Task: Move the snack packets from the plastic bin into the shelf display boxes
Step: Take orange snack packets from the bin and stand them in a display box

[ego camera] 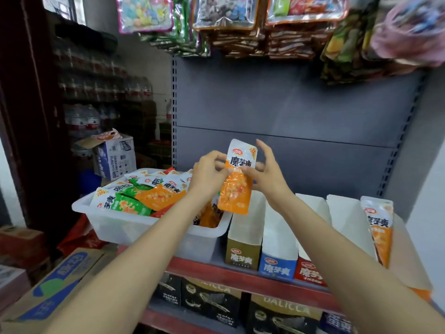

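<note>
An orange and white snack packet [237,179] hangs upright in front of the grey shelf back, above the gap between bin and boxes. My left hand [209,173] pinches its left edge and my right hand [266,172] pinches its right edge, upper fingers spread. The clear plastic bin [113,220] on the shelf's left holds several green, orange and red packets [154,191]. To its right stand several display boxes: brown-fronted [243,251], blue-fronted [278,263], red-fronted [310,271], and a rightmost one holding an orange packet [380,227].
The red shelf edge [228,277] runs below the boxes, with dark wafer cartons [209,302] on the lower shelf. Cardboard cartons [55,288] stack at lower left. Toy bags [226,25] hang overhead. Bottled water and a carton [114,155] stand behind the bin.
</note>
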The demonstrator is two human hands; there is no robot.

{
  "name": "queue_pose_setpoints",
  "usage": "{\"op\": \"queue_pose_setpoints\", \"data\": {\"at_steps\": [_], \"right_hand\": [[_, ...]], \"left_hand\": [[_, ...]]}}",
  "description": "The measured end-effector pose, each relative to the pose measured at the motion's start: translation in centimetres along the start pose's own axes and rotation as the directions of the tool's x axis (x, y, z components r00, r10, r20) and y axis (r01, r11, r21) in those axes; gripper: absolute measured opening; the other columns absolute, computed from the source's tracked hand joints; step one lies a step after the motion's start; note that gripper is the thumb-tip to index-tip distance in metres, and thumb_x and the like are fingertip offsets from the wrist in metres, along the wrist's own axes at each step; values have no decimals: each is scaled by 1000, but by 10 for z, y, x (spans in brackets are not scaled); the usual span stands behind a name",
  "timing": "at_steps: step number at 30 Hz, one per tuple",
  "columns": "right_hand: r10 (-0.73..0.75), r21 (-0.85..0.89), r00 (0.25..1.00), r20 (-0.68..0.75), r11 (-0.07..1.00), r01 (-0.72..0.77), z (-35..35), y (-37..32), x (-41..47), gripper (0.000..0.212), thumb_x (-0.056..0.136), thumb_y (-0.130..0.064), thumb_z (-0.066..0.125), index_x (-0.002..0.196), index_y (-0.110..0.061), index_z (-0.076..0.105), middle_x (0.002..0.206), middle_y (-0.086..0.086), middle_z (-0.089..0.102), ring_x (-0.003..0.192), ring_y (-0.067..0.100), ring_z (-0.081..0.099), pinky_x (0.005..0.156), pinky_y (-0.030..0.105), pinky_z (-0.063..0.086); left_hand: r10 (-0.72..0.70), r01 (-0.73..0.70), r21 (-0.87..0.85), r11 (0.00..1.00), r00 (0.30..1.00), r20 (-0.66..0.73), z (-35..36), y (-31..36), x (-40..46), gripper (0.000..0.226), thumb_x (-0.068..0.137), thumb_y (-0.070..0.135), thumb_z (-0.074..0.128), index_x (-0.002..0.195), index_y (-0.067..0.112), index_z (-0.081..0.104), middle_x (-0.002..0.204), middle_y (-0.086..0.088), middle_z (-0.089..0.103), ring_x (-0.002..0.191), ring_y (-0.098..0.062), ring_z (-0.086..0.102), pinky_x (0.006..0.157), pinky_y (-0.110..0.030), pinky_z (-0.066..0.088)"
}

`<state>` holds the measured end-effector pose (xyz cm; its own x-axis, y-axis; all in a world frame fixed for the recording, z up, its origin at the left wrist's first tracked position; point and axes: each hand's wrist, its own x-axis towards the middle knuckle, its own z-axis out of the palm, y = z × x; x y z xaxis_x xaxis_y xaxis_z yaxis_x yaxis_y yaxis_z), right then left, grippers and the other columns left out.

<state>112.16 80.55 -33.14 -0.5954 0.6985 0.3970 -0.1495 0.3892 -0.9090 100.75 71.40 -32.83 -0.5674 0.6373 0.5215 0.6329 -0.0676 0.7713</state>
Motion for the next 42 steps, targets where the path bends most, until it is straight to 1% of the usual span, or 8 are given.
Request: {"op": "queue_pose_setpoints", "data": {"at_steps": [8, 13, 17, 24, 31, 35, 38, 42], "right_hand": [[-58, -113, 978, -202, 993, 36, -106, -6, -42, 58, 87, 2, 61, 131, -26, 37, 96, 3, 68, 79, 13, 67, 64, 31, 57], [-149, -225, 915, -375, 972, 66, -188, -1, -64, 57, 85, 6, 60, 127, -23, 36, 88, 6, 67, 74, 19, 66, 63, 34, 54], [-176, -277, 889, -422, 959, 59, -241, 8, -71, 56, 87, 3, 59, 122, -32, 33, 108, 11, 65, 90, 23, 68, 68, 35, 59], [-169, -361, 893, -417, 933, 8, -281, 30, -72, 55, 88, 4, 57, 120, -32, 30, 118, 8, 60, 99, 24, 66, 72, 34, 58], [-88, -441, 937, -339, 894, -76, -288, 57, -71, 53, 85, -1, 63, 119, -26, 31, 108, -1, 59, 90, 16, 64, 60, 15, 51], [-144, -654, 940, -309, 750, -100, -289, 75, -70, 39, 80, -7, 67, 102, -25, 39, 100, -2, 55, 98, 21, 56, 73, 29, 50], [-175, -766, 945, -275, 634, -106, -292, 87, -68, 25, 81, -9, 68, 91, -22, 49, 103, -6, 48, 108, 19, 45, 81, 21, 36], [-156, -772, 948, -277, 623, -123, -289, 93, -66, 33, 81, -12, 69, 110, -19, 55, 122, -1, 46, 118, 16, 38, 90, 20, 32]], "left_hand": [[45, 11, -246, 969, 974, 221, 91, 52, -22, 39, 82, 6, 68, 111, 24, 49, 88, 1, 66, 78, -17, 65, 72, -39, 58], [152, -113, -131, 985, 927, 342, 163, 80, -32, 53, 86, 11, 63, 134, 18, 42, 116, 0, 58, 85, -10, 58, 69, -16, 45], [208, -239, 24, 971, 889, 409, 214, 93, -32, 50, 89, 12, 58, 136, 12, 42, 132, -5, 52, 119, -19, 49, 93, -27, 41], [162, -358, 268, 894, 817, 553, 267, 101, -28, 50, 94, 15, 46, 143, 14, 34, 147, -6, 38, 136, -27, 28, 109, -41, 31], [128, -362, 296, 884, 797, 591, 284, 95, -23, 35, 97, 26, 45, 128, 13, 51, 128, -7, 54, 123, -30, 40, 98, -45, 41], [142, -346, 273, 898, 814, 563, 287, 93, -21, 36, 93, 23, 51, 128, 14, 52, 127, -4, 56, 123, -28, 42, 97, -45, 42], [150, -325, 246, 913, 829, 538, 288, 89, -22, 40, 91, 17, 54, 131, 14, 48, 131, -1, 55, 125, -25, 40, 100, -42, 40], [166, -334, 235, 913, 830, 533, 285, 89, -22, 39, 92, 18, 53, 131, 14, 48, 132, -1, 54, 126, -24, 39, 101, -40, 39]]}}
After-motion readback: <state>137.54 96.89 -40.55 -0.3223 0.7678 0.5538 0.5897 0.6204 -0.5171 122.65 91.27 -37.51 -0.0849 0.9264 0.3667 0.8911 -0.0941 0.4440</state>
